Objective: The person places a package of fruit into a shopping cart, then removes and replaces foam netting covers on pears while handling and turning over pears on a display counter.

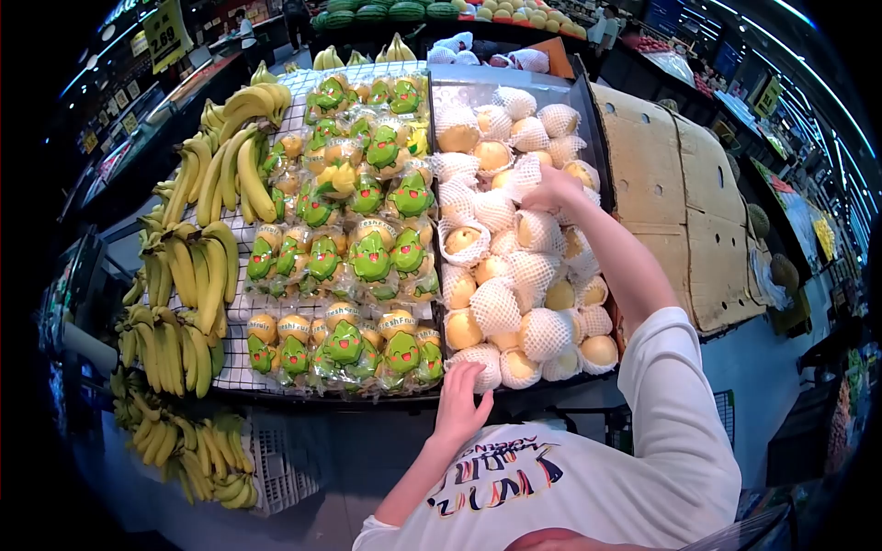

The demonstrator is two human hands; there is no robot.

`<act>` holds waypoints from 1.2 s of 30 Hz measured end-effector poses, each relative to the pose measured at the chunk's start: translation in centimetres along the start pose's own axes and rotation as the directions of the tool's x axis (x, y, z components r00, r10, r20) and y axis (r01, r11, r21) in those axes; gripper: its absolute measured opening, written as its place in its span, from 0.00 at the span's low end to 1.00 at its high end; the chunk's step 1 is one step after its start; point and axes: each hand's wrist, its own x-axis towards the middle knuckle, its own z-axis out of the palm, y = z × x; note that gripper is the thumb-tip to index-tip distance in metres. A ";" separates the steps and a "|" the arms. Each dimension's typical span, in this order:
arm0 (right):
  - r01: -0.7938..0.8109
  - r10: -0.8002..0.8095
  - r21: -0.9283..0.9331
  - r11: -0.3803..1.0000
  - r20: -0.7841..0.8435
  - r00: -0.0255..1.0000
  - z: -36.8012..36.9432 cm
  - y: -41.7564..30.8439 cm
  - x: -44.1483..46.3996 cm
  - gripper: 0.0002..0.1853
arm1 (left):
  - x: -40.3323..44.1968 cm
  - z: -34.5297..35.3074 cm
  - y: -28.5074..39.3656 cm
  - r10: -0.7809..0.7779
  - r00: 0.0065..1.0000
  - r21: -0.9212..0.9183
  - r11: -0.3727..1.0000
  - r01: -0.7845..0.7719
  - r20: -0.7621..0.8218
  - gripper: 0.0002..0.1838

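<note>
Round yellow fruits in white foam nets [496, 307] fill a dark-edged bin in front of me. My right hand [551, 190] reaches into the upper part of the pile, against a foam-netted fruit [525, 174]; its fingertips are hard to make out, so its grip is unclear. Down at the near edge of the bin, my left hand [461, 404] has its fingers apart, beside a netted fruit [480, 365] at the front left corner, and holds nothing.
Bagged fruits with green cartoon labels [371, 257] lie left of the bin. Beyond them are banana bunches [188, 266]. Flat brown cardboard [643, 156] covers the stand on the right. Watermelons [404, 11] sit at the back. A white crate [280, 464] stands below the bananas.
</note>
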 end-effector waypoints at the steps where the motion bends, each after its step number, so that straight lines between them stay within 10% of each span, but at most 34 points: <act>1: 0.040 -0.037 0.112 0.993 -0.025 0.999 0.1 1.0 0.6 0.47 | -0.1 0.1 0.0 -0.005 1.000 0.014 1.000 0.005 0.000 0.24; 4: 0.203 -0.216 0.553 0.808 -0.043 0.976 -0.7 2.8 1.6 0.47 | -0.2 0.1 0.6 -0.007 1.000 0.038 0.999 0.007 -0.012 0.25; 12: 0.360 -0.116 0.875 0.324 -0.341 0.933 -5.3 3.6 -5.3 0.39 | 0.2 1.5 1.7 -0.077 0.987 0.006 0.997 0.079 -0.144 0.26; 15: 0.127 -0.395 0.976 -0.176 -0.188 0.899 -5.6 4.6 -10.2 0.34 | 0.9 1.7 2.2 0.003 0.990 0.126 0.992 0.015 -0.138 0.27; 19: -0.228 -0.636 0.844 -0.485 -0.162 0.755 -3.3 5.2 -13.9 0.32 | 2.3 2.4 3.3 0.025 0.995 0.202 0.979 -0.005 -0.097 0.28; 23: -0.394 -0.694 0.772 -0.499 -0.083 0.715 -1.7 5.3 -16.7 0.37 | 2.7 3.5 3.4 0.064 0.994 0.241 0.970 -0.041 -0.091 0.30; 29: -0.544 -0.616 0.726 -0.421 0.211 0.759 0.1 5.1 -22.6 0.39 | 4.3 4.0 7.8 -0.092 0.985 -0.260 0.964 0.050 -0.149 0.46; 30: -0.605 -0.787 0.703 -0.373 0.106 0.608 1.9 6.1 -22.2 0.37 | 5.0 3.3 9.5 -0.091 0.989 -0.370 0.928 0.041 -0.117 0.51; 36: -0.198 -0.511 0.961 -0.195 0.073 0.857 6.6 4.0 -28.0 0.36 | 6.4 4.0 12.7 -0.074 0.991 -0.567 0.824 -0.001 -0.110 0.62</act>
